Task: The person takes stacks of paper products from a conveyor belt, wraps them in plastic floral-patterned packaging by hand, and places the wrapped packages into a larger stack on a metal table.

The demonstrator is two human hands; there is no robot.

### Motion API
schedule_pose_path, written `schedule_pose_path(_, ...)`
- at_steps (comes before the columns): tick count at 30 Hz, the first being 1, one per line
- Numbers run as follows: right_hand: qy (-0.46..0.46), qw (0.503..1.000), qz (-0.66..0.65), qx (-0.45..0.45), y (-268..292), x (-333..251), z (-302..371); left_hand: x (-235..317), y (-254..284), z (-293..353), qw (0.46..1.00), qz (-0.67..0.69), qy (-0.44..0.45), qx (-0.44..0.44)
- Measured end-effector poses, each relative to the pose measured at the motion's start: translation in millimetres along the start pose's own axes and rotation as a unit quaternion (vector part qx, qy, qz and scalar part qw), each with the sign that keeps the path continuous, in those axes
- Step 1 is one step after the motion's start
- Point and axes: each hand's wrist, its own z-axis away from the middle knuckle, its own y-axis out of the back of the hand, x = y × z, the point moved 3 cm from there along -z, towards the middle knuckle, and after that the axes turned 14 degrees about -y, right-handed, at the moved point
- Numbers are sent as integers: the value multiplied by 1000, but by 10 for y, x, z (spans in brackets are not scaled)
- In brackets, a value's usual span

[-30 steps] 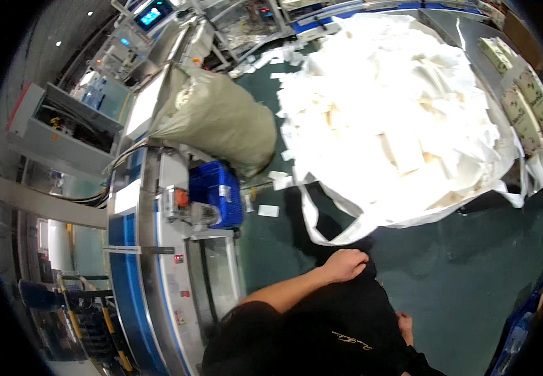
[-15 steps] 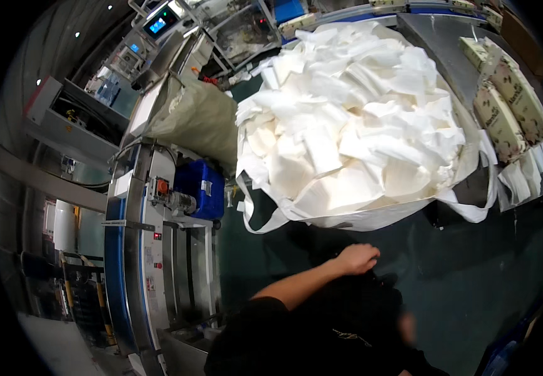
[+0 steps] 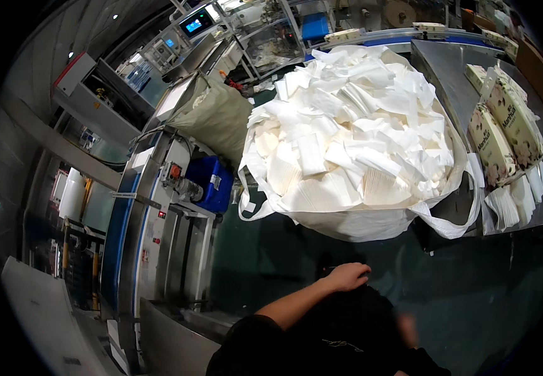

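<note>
- Could grasp left loop (image 3: 257,217) of white bag (image 3: 359,227), just ahead; probably heavy.
- See left hand (image 3: 347,277) curled, apparently empty; cannot tell if pressed together.
- Expect white sheets (image 3: 353,135) to crease: soft, light.
- See right hand (image 3: 407,329) blurred; cannot tell grip.
- Could grasp right loop (image 3: 447,229), beside tabletop (image 3: 447,69).

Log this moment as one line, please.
left hand: near white bag, not touching | right hand: blurred, grip unclear | white bag: heaped with white sheets

- My shirt (image 3: 265,344): black with pale script
- Big bag (image 3: 353,225) before me: white
- Sheets (image 3: 312,155) in it: white and cream
- Sack (image 3: 216,118): dull grey-green
- Crate (image 3: 207,172): blue
- Packages (image 3: 490,141): cream, flower-printed, dark-lettered
- Floor (image 3: 253,257) under me: dark green
</note>
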Motion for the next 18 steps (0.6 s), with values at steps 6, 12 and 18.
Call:
schedule_pose_path(6,44,999,-13,8,948,-454,-158,152,-243,9,1000,11,6,-2)
schedule_pose_path(12,109,974,-199,-2,1229,-334,103,316,-371,-91,999,-7,-20,-33)
schedule_pose_path(18,59,992,22,110,56,436,648,506,-500,-474,995,2,-51,-81)
